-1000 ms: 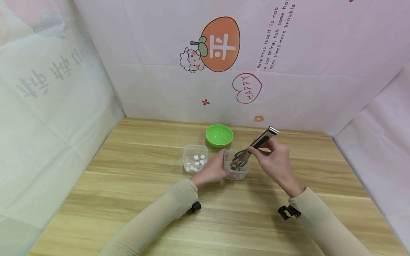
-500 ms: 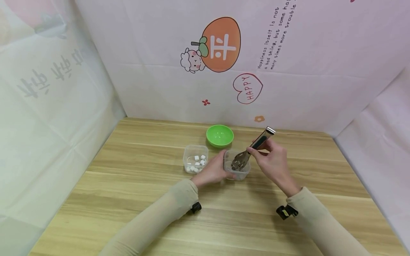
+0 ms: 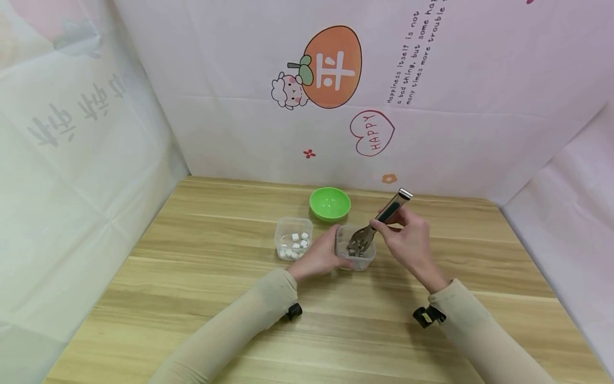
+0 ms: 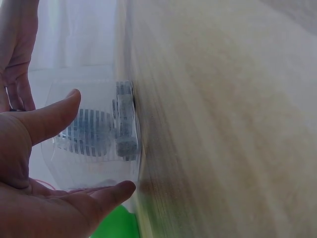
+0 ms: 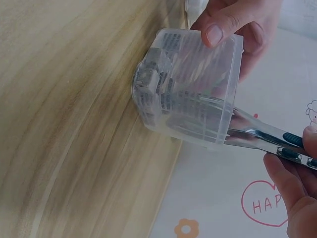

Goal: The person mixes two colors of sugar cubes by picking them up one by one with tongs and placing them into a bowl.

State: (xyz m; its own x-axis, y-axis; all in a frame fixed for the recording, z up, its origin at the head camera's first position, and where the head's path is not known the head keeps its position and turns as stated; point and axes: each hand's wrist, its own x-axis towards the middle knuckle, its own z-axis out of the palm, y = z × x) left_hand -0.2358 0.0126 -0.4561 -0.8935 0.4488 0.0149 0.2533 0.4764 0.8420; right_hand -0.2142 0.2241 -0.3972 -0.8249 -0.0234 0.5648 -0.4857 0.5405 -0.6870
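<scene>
My left hand (image 3: 320, 257) grips a clear plastic container (image 3: 363, 263) by its left side, thumb at the front wall. Small dark pieces (image 5: 147, 79) lie at the bottom of that container, seen through its wall in the right wrist view. In my right hand (image 3: 408, 240) is a pair of metal tongs (image 3: 386, 212) with dark grip inlays, pinched between thumb and fingers. The slotted heads of the tongs slant down inside the container, among the pieces. Whether they clasp a piece, I cannot tell.
A second clear container (image 3: 283, 230) with several white cubes (image 3: 295, 237) stands left of my left hand. Behind the containers sits a green bowl (image 3: 330, 205). Printed white cloth (image 3: 230, 133) walls the wooden table (image 3: 336, 330) at the back and sides.
The tongs have moved slightly down and left in the container, and their heads have drawn closer together. My left hand has kept its hold on the container.
</scene>
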